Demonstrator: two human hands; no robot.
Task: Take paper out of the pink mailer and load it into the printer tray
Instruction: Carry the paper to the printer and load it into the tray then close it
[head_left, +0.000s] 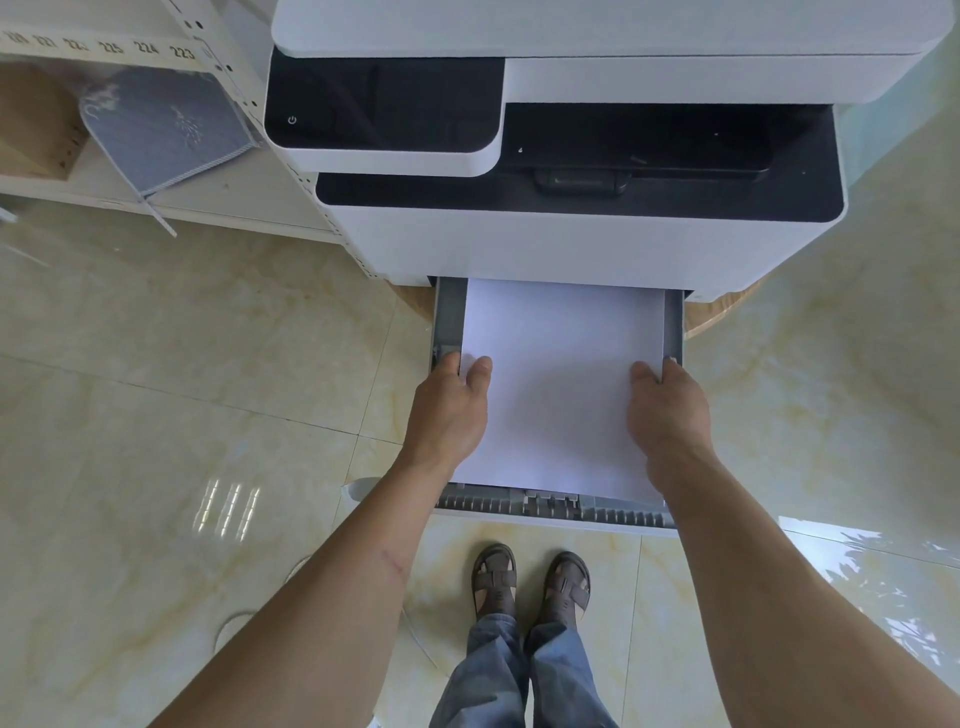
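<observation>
Both hands gripped the paper (558, 384) over the open tray (449, 317). L hand (451, 410) and R hand (670, 415) had fingers curled round its side edges.

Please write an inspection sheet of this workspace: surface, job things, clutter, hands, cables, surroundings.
Surface: glossy marble-look floor tiles; printer stands on a low round wooden base.
Job's things: paper stack lies in the pulled-out tray; pink mailer not in view.
Clutter: grey pad and cardboard box on the shelf.
Hands: left hand and right hand grip the paper's side edges.
Cables: thin white cord on the floor.
Surroundings: numbered strip along the shelf; person's sandals below the tray.
</observation>
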